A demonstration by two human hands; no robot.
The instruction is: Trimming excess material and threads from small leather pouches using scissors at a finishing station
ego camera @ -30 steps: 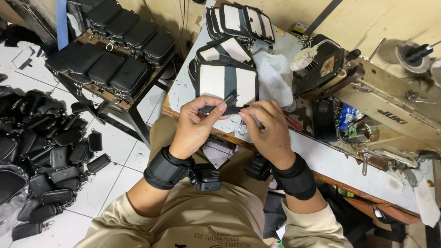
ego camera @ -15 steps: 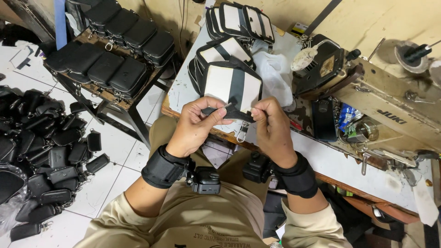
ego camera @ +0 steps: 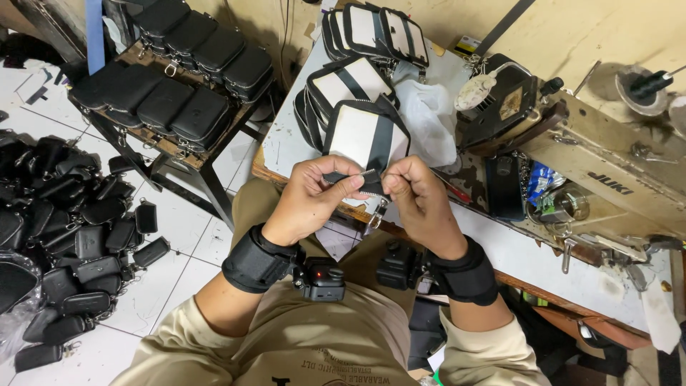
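A small white pouch (ego camera: 363, 133) with a black centre strap and black zipper edge is held up above the table's near edge. My left hand (ego camera: 309, 197) pinches its zipper edge on the left. My right hand (ego camera: 420, 203) pinches the same edge on the right, fingers at the zipper. A metal clip (ego camera: 374, 215) dangles below the pouch between both hands. Both wrists wear black straps with small cameras.
More white-and-black pouches (ego camera: 349, 80) are stacked on the table (ego camera: 286, 143) behind, beside a white plastic bag (ego camera: 427, 116). A beige sewing machine (ego camera: 607, 171) stands to the right. A wooden rack (ego camera: 171, 146) holds black pouches; several more lie on the tiled floor (ego camera: 64, 236) at left.
The pouch has been lifted and tilted upright toward me. Both hands have closed in together on its zipper edge.
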